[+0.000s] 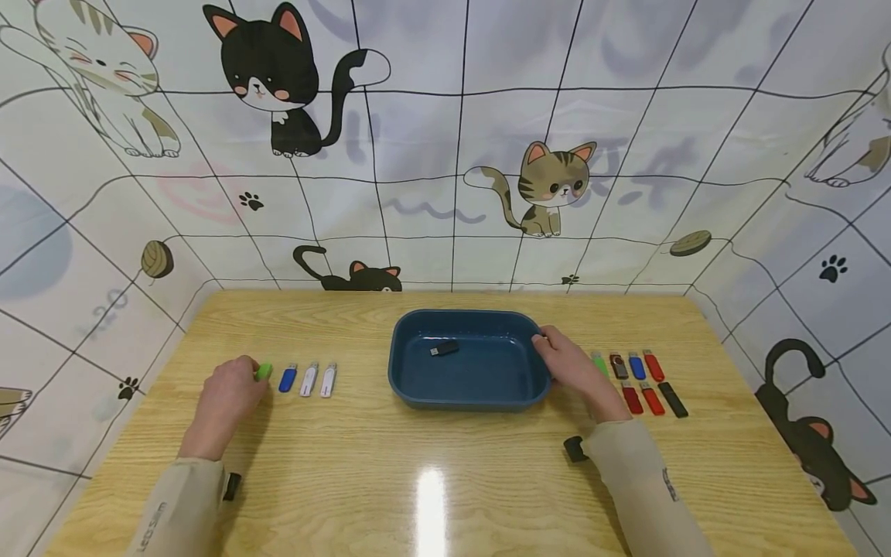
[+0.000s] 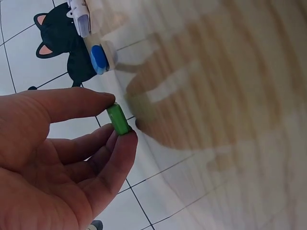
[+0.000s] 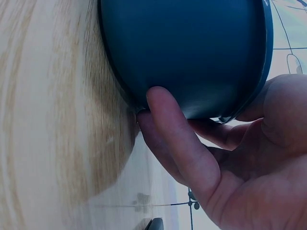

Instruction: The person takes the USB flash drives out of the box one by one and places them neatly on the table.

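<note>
On the left part of the table, my left hand (image 1: 231, 398) pinches a small green USB stick (image 2: 118, 120) between thumb and finger. Just right of it lie a blue USB stick (image 1: 288, 379) and two white USB sticks (image 1: 309, 381) in a row. My right hand (image 1: 572, 365) grips the right end of a dark blue rectangular tray (image 1: 459, 404), thumb over the rim. In the right wrist view its fingers (image 3: 180, 139) lie against the tray's outer wall. Inside the tray is one black USB stick (image 1: 444, 349).
Right of the tray, partly behind my right hand, several USB sticks lie in two rows, among them a blue one (image 1: 636, 366), a red one (image 1: 653, 365) and a black one (image 1: 673, 399). A cat-print cloth (image 1: 418, 155) walls the table's back and sides.
</note>
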`<state>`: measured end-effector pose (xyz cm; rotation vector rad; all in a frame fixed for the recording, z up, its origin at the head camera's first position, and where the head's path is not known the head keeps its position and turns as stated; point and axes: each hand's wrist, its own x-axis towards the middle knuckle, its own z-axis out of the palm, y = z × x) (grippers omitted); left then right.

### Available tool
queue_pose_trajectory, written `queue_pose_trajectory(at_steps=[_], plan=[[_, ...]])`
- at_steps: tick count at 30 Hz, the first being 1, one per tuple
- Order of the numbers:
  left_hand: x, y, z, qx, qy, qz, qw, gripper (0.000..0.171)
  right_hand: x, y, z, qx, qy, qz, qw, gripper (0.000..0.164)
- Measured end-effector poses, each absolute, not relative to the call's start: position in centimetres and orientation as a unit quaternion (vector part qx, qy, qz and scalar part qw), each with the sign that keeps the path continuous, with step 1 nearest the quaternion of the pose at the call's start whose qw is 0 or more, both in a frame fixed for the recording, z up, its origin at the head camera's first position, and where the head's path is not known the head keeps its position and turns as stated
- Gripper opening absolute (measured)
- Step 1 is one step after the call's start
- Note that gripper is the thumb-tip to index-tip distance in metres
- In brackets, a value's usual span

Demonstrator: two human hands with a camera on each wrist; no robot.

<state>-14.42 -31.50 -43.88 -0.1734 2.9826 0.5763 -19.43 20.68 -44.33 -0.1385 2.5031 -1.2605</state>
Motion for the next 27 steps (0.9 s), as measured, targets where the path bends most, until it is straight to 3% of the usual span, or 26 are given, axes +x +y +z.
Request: queue_pose_trajectory(at_steps=[14,21,27], plan=[[-15.2,-31.5,-44.5,-0.046,0.982,0.178,0.047,0.028,-19.4,20.6,-44.2,-0.049,0.885,-0.432,0.168,0.053],[-15.1,-31.4,-44.4,-0.048,0.979,0.193,0.053,0.018,-19.4,20.5,-44.1,-0.046,0.884,-0.433,0.169,0.053],[-14.8,-30.9,-43.4,-0.044,0.983,0.176,0.023,0.038,-19.5,20.7,-44.3,-0.048,0.878,-0.444,0.173,0.053]])
